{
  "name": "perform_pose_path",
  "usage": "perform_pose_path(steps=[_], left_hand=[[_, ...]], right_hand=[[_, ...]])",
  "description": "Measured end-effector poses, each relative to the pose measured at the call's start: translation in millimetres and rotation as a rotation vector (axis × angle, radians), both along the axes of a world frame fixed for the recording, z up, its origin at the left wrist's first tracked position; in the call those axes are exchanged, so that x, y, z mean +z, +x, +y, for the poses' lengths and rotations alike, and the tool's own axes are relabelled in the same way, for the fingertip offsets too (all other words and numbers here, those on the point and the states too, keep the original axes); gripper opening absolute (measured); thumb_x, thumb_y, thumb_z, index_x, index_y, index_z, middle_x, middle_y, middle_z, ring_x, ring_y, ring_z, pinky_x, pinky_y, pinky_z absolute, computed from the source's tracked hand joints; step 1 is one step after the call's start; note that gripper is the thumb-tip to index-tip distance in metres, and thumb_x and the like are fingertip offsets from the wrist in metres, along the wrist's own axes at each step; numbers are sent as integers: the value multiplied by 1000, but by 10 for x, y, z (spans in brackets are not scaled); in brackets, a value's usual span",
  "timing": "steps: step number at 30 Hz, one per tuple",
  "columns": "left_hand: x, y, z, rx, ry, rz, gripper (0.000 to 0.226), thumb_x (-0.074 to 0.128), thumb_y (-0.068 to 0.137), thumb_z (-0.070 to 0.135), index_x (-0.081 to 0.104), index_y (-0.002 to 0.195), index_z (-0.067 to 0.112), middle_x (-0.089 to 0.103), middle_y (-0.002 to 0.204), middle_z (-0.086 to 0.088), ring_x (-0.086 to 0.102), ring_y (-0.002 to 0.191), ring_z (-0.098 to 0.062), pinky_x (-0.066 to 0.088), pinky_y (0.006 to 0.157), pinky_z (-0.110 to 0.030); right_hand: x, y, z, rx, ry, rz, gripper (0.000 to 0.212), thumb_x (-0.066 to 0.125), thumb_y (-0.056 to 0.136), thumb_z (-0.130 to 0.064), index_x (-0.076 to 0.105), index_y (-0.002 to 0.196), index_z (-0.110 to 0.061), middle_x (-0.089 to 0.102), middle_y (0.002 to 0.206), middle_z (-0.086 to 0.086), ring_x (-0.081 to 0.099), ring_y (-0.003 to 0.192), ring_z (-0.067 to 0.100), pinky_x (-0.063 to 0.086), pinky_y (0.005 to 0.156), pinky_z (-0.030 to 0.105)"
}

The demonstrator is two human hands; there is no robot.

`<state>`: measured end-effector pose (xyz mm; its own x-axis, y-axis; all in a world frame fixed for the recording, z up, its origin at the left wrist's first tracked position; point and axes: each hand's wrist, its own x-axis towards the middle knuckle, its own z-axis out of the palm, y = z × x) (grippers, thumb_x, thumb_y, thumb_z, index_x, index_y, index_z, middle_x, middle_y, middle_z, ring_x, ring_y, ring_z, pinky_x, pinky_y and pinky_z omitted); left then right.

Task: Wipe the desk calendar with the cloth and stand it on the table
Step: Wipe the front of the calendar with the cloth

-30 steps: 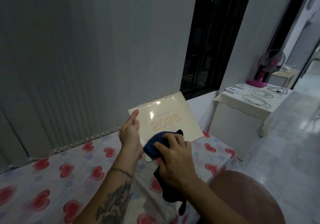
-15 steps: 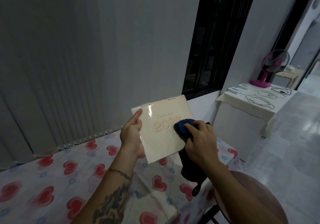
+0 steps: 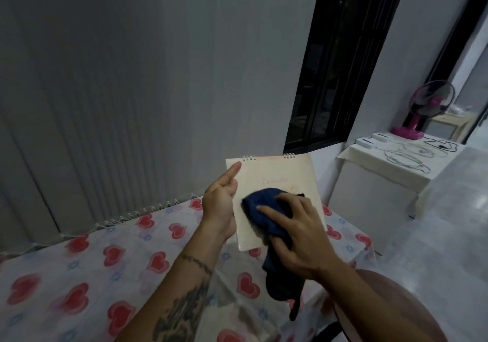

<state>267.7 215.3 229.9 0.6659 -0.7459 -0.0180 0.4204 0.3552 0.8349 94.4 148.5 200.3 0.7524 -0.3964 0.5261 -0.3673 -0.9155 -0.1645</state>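
1. The desk calendar (image 3: 274,175) is held up in the air above the bench (image 3: 79,275), well clear of the heart-print cloth cover, its cream front facing the camera and its wire binding along the top edge.
2. The left hand (image 3: 220,204) grips the calendar's left edge: the index finger lies straight up along that edge toward the top left corner, and the other fingers are hidden behind the card, so the hold is closed on the calendar.
3. The right hand (image 3: 295,233) presses the dark blue cloth (image 3: 264,204) flat against the lower middle of the calendar's front, covering most of the printed lettering; only a faint line of script shows above the cloth.
4. The right hand's fingers (image 3: 274,209) are spread over the bunched cloth, holding it against the card.
5. A loose tail of the cloth hangs below the calendar's bottom edge, under the right wrist, dangling over the near right part of the bench.
6. Right of the calendar and farther back stands a white cabinet (image 3: 369,196) with a pale cover; on it are cables and a pink fan (image 3: 422,109).
7. A dark window (image 3: 338,72) rises behind the calendar's upper right corner.
8. A brown rounded seat (image 3: 412,302) shows below and right of the calendar, beside the bench's edge.
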Motion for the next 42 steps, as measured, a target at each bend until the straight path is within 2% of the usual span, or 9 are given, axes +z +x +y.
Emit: perform_pose_path(steps=[5,9,14,17,24,27,35,40,42], left_hand=[[-43,-129,-24,-26,24,29,44,39,102,3,75,105,28,71,123,-9,72,100,-24,61,79,-35],[-17,-162,-56,-26,30,30,44,39,102,4,75,107,29,73,117,-10,70,101,-30,58,90,-47],[-24,-154,-50,21,59,20,43,40,102,6,78,105,27,70,119,-2,68,101,-23,61,81,-36],[-49,-105,-22,21,90,14,41,41,103,12,78,108,30,72,115,-6,71,98,-29,63,75,-44],[-136,-10,26,32,132,28,47,39,104,13,80,98,36,67,128,-7,65,108,-36,57,87,-56],[-152,45,83,20,132,61,46,39,104,13,79,100,36,71,120,-4,69,99,-35,60,68,-43],[-172,-80,24,46,138,9,40,45,103,14,79,102,35,70,118,-3,69,89,-30,59,57,-33],[-137,-236,-67,61,116,-166,49,43,102,6,79,88,38,67,120,3,66,88,-3,53,66,-13],[-139,-230,-62,82,100,-133,52,43,101,5,80,83,38,68,115,4,69,85,-2,56,65,-16]], right_hand=[[164,136,-217,-227,181,-185,54,46,81,-36,52,134,-25,42,128,6,34,114,19,36,100,38],[269,271,-120,-286,151,-160,58,46,77,-40,50,134,-30,40,126,3,35,108,17,37,93,34],[128,243,145,-98,47,-27,49,55,74,-34,59,122,-34,40,123,2,36,109,18,36,90,33],[62,151,169,-16,41,36,45,54,73,-30,63,116,-34,43,122,1,36,110,19,39,90,36],[-41,-147,-67,-34,101,28,42,49,71,-27,69,108,-33,45,116,-2,39,107,16,39,91,34],[-45,-281,-248,-158,165,-58,43,50,71,-21,70,108,-29,44,112,-2,38,102,15,38,89,35],[309,-27,-399,-499,136,-89,48,42,78,-30,59,123,-26,44,112,5,39,98,23,43,86,44],[329,276,-95,-384,171,-65,47,48,82,-33,51,128,-31,39,121,4,36,106,22,40,90,40],[217,306,78,-279,117,-51,46,48,81,-35,52,127,-34,37,125,2,35,108,19,39,90,37]])
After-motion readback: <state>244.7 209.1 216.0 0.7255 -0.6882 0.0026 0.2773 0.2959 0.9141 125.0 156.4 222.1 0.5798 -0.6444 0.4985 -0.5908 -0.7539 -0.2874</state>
